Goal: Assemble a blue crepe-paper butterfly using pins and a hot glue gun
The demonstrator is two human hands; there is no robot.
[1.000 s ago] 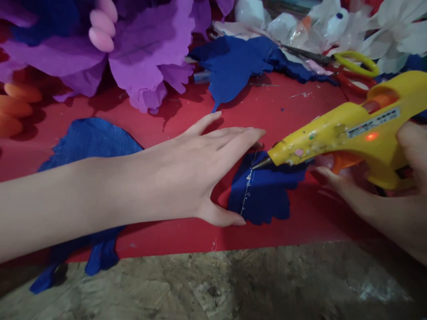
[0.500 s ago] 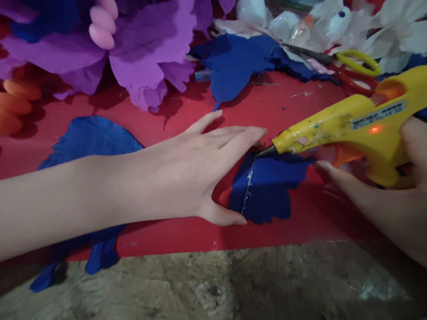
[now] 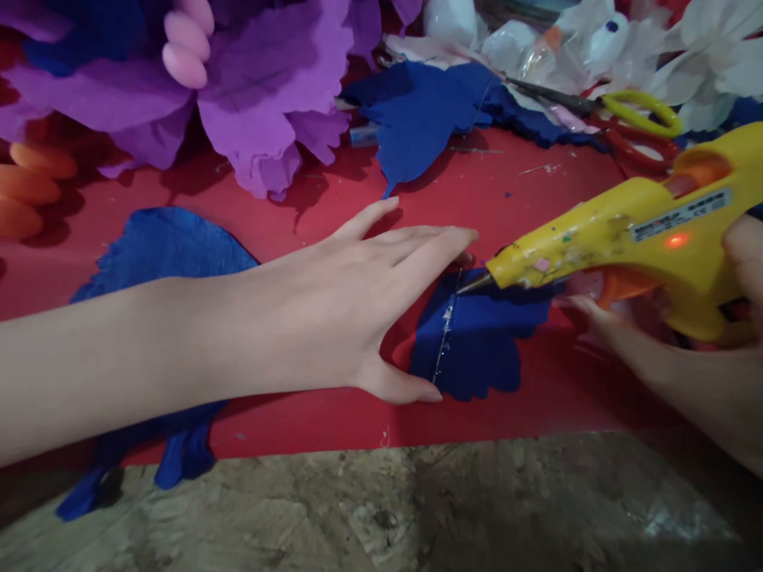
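A blue crepe-paper petal (image 3: 489, 342) with a scalloped edge lies flat on the red surface. Along it runs a thin wire (image 3: 441, 353) with clear glue on part of its length. My left hand (image 3: 363, 306) rests palm down with fingers spread, its thumb and fingertips at the petal's lower and upper ends. My right hand (image 3: 673, 365) grips a yellow hot glue gun (image 3: 596, 230) with an orange trigger and a lit red light. The gun's metal nozzle (image 3: 475, 284) points at the wire, close to or touching it. Several of the right fingers are hidden behind the gun.
Another blue crepe-paper piece (image 3: 172, 242) lies beneath my left forearm. Purple paper petals (image 3: 268, 87), a blue piece (image 3: 417, 119), scissors (image 3: 640, 111) and white paper flowers (image 3: 697, 71) line the back. Orange oval pieces (image 3: 29, 187) sit at left. The red sheet (image 3: 310, 429) ends above a worn floor.
The glue gun's nozzle has shifted slightly down along the wire, the right hand moving with it. My left hand has stayed in place on the petal.
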